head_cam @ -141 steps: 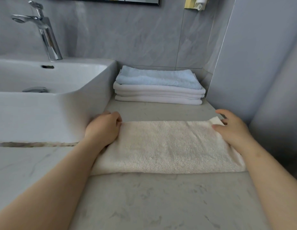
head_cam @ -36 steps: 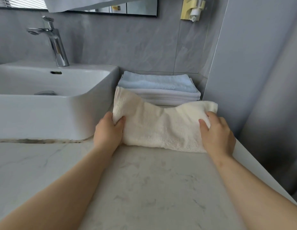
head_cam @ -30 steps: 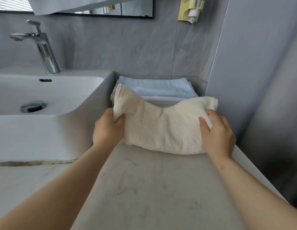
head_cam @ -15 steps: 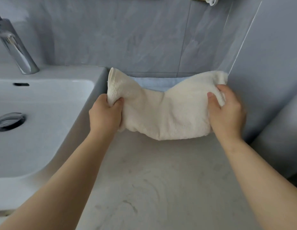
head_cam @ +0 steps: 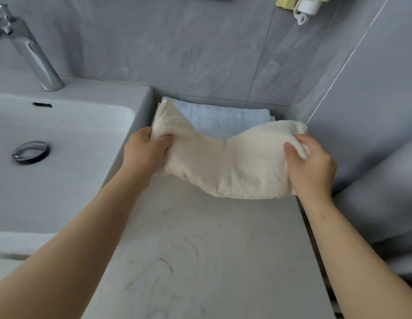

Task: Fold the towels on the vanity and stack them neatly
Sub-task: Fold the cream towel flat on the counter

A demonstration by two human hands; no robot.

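- Holding up a folded cream fluffy towel [head_cam: 225, 166] with both hands is the step I am on now. The folding looks done, so I think this is the carry to the pile.
- My left hand [head_cam: 145, 153] grips the towel's left end with curled fingers, just beside the right wall of the square white sink [head_cam: 140, 107].
- My right hand [head_cam: 311, 166] pinches the other end, thumb on top, well off to the right of the sink.
- The towel hangs between my two hands and sags in the middle. It looks lifted off the pale marble vanity top [head_cam: 200, 249] to the right of the sink.
- The pile of folded towels with a light blue one on top [head_cam: 223, 120] sits to the right of the sink, back by the wall. The cream towel is in front of it and hides its near edge. I cannot tell if they touch.
- Next, I think I must move the towel back over the pile, pull the ends apart a bit so it lies flat, match the edges, set it down, then let go.
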